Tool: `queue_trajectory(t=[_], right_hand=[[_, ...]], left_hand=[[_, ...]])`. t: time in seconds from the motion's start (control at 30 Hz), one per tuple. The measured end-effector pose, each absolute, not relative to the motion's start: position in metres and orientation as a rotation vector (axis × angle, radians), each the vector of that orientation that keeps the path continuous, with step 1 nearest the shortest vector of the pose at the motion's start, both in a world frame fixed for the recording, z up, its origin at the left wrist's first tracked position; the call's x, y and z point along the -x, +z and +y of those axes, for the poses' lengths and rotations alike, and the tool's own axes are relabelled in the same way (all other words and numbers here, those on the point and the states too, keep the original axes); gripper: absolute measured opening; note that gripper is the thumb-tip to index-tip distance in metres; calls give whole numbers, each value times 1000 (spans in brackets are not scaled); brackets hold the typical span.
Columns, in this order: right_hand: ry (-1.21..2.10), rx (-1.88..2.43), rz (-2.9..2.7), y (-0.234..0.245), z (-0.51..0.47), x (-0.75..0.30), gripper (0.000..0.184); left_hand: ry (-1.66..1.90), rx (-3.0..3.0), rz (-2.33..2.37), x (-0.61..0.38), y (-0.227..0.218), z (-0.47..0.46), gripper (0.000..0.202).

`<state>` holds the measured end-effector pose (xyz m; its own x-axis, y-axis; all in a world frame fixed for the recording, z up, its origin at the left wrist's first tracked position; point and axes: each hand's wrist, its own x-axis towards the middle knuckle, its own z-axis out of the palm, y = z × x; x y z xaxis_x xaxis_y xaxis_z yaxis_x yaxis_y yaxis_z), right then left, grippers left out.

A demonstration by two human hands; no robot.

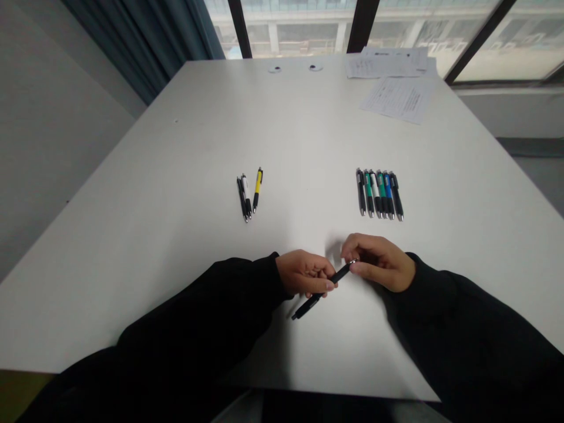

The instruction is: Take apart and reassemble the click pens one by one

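A black retractable pen (338, 275) lies slanted between my hands, above the white table (185, 194). My left hand (304, 272) grips it around the middle, and its lower end sticks out toward me. My right hand (374, 262) pinches its metal-tipped upper end between fingers and thumb. A small group of pens (245, 195), one of them yellow, lies ahead to the left. A row of several pens (379, 195) in black, white, green and blue lies ahead to the right.
Sheets of printed paper (399, 98) lie at the far right of the table. Two round grommets (294, 68) are set near its far edge. A blue-grey curtain and large windows stand behind it, and a grey wall runs along the left.
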<state>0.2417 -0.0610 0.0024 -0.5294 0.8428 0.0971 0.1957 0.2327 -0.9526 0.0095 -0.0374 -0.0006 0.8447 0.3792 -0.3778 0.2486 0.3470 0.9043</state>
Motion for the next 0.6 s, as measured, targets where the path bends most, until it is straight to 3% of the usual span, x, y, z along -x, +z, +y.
queue_trajectory(t=[0.07,0.2,0.37,0.5,0.6], right_hand=[[1369,1018,-1900,1,-61,-243,31],[1330,941,-1995,2,-59,-244,43],[1394,954,-1957,7,-59,-243,36],[1360,918,-2064,5,-58,-242,49],[1359,882,-2038,4,-58,-242,44]], left_hand=[[89,-1247,584,-10,-1,-37,29],[81,-1274,556,-10,-2,-37,29],[102,-1267,541,-10,-8,-37,33],[118,-1239,465,-10,-12,-38,31],[140,-1246,487,-10,-12,-38,31]])
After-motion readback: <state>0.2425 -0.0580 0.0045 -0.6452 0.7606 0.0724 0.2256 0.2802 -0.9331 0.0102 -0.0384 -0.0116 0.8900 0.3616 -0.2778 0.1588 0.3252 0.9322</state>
